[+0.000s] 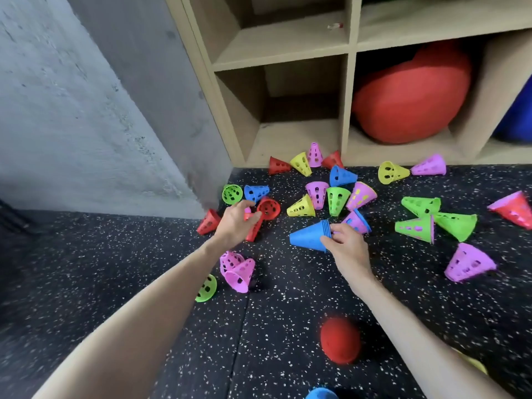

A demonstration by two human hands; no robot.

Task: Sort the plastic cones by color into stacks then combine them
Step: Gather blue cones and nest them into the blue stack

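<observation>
Cones (335,194) lie scattered; right hand (347,250) pinches a blue stack (309,236) (tip pointing left), left hand's (234,223) spread fingers (246,204) reach over red cones (266,208).

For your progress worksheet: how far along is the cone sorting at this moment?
Done: only a short blue stack, held in the right hand. In hand: the left hand reaches toward a loose blue cone, nothing gripped yet. Left: nearly everything; red, green, yellow and pink cones lie scattered on the floor, another blue cone included. No stacks combined.
</observation>
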